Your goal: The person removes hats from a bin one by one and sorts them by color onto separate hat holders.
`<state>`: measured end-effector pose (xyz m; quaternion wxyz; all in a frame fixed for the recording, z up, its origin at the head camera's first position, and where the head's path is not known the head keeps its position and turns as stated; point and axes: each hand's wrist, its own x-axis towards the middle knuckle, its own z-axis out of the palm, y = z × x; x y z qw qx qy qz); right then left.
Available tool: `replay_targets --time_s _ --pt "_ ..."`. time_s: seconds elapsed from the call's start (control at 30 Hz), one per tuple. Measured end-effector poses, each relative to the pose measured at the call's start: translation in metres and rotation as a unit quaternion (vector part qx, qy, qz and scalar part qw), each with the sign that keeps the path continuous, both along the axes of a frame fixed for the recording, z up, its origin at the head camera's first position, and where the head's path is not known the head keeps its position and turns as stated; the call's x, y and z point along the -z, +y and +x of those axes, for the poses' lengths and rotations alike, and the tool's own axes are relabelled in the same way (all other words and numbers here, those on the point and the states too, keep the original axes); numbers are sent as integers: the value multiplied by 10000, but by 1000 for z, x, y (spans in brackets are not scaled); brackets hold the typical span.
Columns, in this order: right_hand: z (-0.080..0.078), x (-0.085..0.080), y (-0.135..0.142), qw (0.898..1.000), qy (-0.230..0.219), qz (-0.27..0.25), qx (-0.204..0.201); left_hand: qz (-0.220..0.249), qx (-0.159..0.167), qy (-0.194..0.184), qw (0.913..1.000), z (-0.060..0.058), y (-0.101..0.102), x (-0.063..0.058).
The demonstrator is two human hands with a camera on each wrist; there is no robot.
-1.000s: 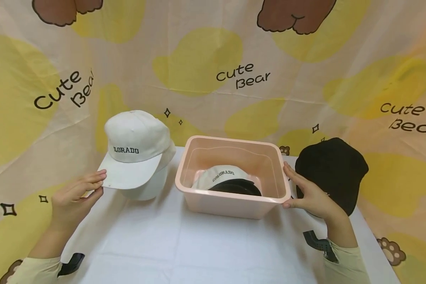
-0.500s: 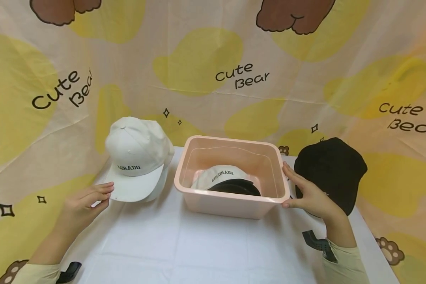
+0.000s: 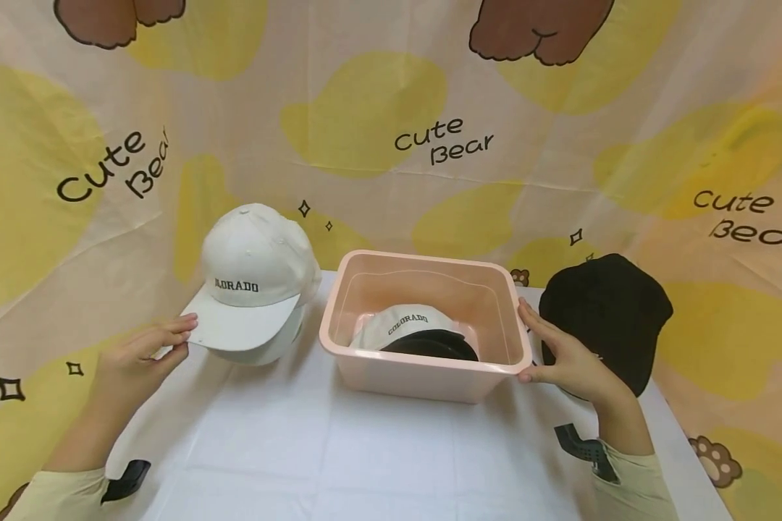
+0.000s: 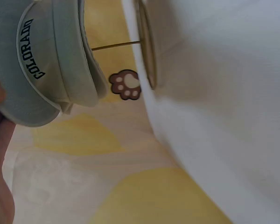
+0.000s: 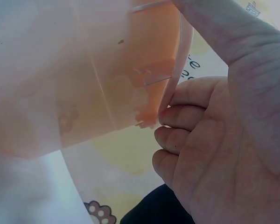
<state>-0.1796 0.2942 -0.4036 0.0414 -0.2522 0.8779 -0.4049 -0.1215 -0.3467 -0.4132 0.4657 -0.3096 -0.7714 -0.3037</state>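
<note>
My left hand point(image 3: 137, 354) pinches the brim of a white baseball cap point(image 3: 254, 246) lettered COLORADO. A second white brim point(image 3: 267, 352) shows beneath it. In the left wrist view, a thin rod point(image 4: 115, 45) runs between the caps and a round base point(image 4: 148, 51) on the table. With thumb and fingers, my right hand point(image 3: 570, 362) grips the right rim of a pink plastic bin point(image 3: 417, 383). Inside the bin lies a white COLORADO cap point(image 3: 407, 318), with black brims point(image 3: 430, 345) in front of it. The bin's front wall hides their lower parts.
A black cap point(image 3: 606, 318) stands at the right, just behind my right hand and partly covered by it. White cloth point(image 3: 365, 463) covers the table. A patterned curtain point(image 3: 365, 210) hangs close behind the bin and along both sides.
My left hand tipped the white cap's front down and has lifted it back up, moving slightly left. The right hand and the bin have stayed in place.
</note>
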Motion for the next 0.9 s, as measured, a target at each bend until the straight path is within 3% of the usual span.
replay_targets --time_s 0.1,0.17,0.3,0.37,0.67,0.9 --pt "0 1 0 10000 19 -38 -32 247 181 236 9993 -3 4 -11" --pt "0 2 0 10000 42 -51 -57 -68 60 255 9996 -6 4 -9" --pt "0 1 0 9999 26 -81 -107 -1053 -240 144 9940 -9 -3 8" --pt "1 0 0 10000 10 -68 -71 -1288 -192 12 9915 -11 -6 18" --pt "1 2 2 10000 5 12 21 -1055 163 -556 9927 -18 -13 42" --pt "-2 2 1 10000 -11 -17 -40 -1132 55 -946 9891 -13 -18 50"
